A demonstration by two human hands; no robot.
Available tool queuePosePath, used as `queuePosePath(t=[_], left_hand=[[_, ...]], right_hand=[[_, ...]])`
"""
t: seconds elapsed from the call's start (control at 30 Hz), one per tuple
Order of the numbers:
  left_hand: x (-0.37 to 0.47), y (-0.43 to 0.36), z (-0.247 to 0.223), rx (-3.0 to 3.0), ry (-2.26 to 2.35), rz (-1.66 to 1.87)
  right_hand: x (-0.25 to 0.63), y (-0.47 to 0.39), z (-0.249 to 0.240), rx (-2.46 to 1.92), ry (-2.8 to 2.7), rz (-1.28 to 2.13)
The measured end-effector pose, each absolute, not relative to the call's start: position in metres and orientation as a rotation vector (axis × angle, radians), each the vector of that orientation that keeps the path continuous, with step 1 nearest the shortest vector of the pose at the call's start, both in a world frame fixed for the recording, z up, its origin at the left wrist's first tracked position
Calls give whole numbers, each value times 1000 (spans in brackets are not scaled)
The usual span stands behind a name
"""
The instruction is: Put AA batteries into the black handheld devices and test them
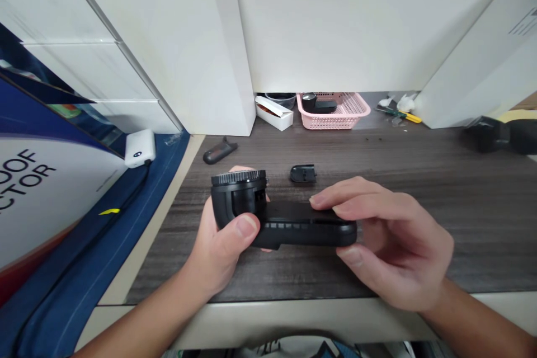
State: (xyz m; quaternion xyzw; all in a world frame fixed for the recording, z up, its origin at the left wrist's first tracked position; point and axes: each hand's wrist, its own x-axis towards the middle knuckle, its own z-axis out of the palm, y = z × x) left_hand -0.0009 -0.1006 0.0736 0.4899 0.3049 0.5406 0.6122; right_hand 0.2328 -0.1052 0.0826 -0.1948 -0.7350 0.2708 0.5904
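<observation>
Black device (304, 226): left hand (226, 235) grips its round end; right hand (390, 235) pinches the other.

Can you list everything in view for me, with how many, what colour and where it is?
Black device: one, black, between both hands
Black case: one, black, on the desk left of centre
Small part: one, black, on the desk beyond the device
Basket: one, pink, at the desk's back, black item inside
Small box: one, white, left of the basket
Yellow-tipped tool: one, green and yellow, right of the basket
White device: one, white, far left, black cable attached
Large panels: several, white, at the back and sides
Desk: one, dark grey-brown, below everything
Left hand: one, on the device's round end
Right hand: one, at its narrow end
</observation>
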Motion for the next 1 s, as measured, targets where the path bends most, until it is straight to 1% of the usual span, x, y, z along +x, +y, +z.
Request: queuePosePath(t=[1.0], left_hand=[[1, -103, 77, 1104, 802, 1242]], right_hand=[[233, -101, 87, -397, -1755, 612]])
